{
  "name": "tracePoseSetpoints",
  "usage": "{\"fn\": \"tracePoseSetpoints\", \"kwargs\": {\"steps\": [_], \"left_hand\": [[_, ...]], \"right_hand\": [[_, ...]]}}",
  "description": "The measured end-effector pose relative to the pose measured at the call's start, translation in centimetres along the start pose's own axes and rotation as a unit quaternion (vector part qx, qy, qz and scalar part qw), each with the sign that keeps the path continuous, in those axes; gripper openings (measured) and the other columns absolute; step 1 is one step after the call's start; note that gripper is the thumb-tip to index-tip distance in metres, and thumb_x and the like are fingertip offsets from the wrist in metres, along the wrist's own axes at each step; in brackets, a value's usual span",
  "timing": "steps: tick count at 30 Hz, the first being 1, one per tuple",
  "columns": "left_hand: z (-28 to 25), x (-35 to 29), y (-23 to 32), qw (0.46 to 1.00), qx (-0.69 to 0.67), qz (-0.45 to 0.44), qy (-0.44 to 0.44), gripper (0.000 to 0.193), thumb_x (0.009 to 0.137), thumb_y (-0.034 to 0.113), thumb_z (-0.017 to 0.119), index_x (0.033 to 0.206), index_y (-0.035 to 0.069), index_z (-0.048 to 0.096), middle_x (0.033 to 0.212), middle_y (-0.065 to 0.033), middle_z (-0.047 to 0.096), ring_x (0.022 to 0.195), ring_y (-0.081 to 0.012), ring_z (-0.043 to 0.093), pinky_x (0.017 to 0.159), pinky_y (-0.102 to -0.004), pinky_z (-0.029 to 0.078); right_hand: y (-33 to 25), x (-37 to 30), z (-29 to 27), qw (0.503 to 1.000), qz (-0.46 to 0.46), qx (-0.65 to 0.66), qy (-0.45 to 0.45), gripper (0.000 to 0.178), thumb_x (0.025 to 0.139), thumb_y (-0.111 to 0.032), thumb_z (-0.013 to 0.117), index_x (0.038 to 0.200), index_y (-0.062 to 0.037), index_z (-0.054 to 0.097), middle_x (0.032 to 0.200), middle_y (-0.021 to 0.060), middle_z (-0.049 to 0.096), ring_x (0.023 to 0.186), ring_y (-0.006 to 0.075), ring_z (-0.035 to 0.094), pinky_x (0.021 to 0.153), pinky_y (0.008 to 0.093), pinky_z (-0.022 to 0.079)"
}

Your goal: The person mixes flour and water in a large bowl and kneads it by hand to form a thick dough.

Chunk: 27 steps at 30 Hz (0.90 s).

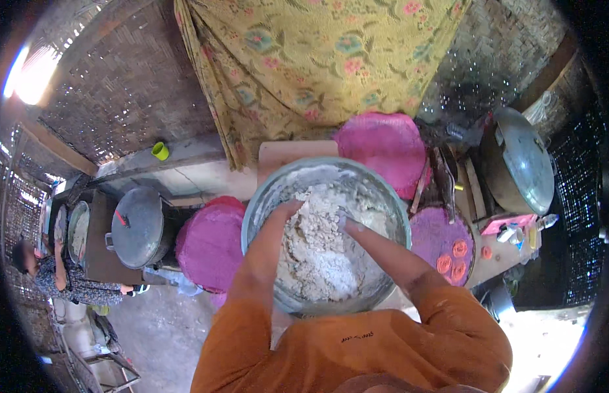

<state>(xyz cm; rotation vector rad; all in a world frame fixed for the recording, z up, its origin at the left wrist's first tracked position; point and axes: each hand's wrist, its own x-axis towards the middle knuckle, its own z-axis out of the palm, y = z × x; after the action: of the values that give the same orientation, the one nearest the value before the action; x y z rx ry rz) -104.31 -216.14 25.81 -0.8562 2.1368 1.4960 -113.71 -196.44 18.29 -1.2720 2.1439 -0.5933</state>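
Note:
A wide pale-green metal basin (397, 216) sits in front of me, holding a rough, lumpy mass of pale dough (317, 236) with a patch of dry white flour on its near side. My left hand (290, 209) grips the dough at its upper left, the fingertips sunk out of sight. Opposite it, my right hand (351, 226) is closed on the dough's right side, its fingers coated white and partly hidden. Smears of dough cling to the basin's inner wall.
Pink round covers (383, 147) flank the basin. Orange coiled pieces (459, 247) lie on a purple round surface at right. Large lidded pots stand left (137, 226) and right (524, 160). Another person (62, 272) is at far left. A floral cloth (317, 59) hangs behind.

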Motion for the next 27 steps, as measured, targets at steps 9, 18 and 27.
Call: {"fn": "tracePoseSetpoints", "kwargs": {"steps": [9,18,27], "left_hand": [[4.1,-12.8,0.4,0.885,0.338,0.274,-0.166,0.032,0.065,0.026,0.046,0.091,0.009,0.047,0.078,-0.0041,0.046,0.075,-0.0193,0.046,0.067,-0.0330,0.038],[12.3,-4.9,-0.3,0.770,0.385,0.480,0.171,0.023,0.059,0.015,0.049,0.079,0.006,0.054,0.068,-0.0059,0.053,0.069,-0.0199,0.049,0.064,-0.0320,0.039],[7.5,0.4,1.2,0.932,0.186,0.182,0.254,0.038,0.046,0.007,0.059,0.083,0.002,0.052,0.086,-0.0174,0.051,0.084,-0.0303,0.048,0.074,-0.0331,0.039]], "right_hand": [[-0.4,-18.9,-1.3,0.994,-0.049,-0.049,-0.088,0.031,0.066,-0.041,0.046,0.072,-0.0108,0.045,0.067,0.0035,0.045,0.060,0.0181,0.044,0.051,0.0295,0.037],[6.5,-11.0,0.4,0.993,-0.043,0.072,0.084,0.033,0.065,-0.044,0.047,0.066,-0.0116,0.044,0.061,0.0030,0.045,0.056,0.0183,0.043,0.048,0.0298,0.036],[15.1,0.8,5.1,0.316,-0.035,0.947,-0.048,0.035,0.063,-0.047,0.047,0.061,-0.0123,0.044,0.055,0.0025,0.044,0.051,0.0184,0.042,0.044,0.0301,0.036]]}}
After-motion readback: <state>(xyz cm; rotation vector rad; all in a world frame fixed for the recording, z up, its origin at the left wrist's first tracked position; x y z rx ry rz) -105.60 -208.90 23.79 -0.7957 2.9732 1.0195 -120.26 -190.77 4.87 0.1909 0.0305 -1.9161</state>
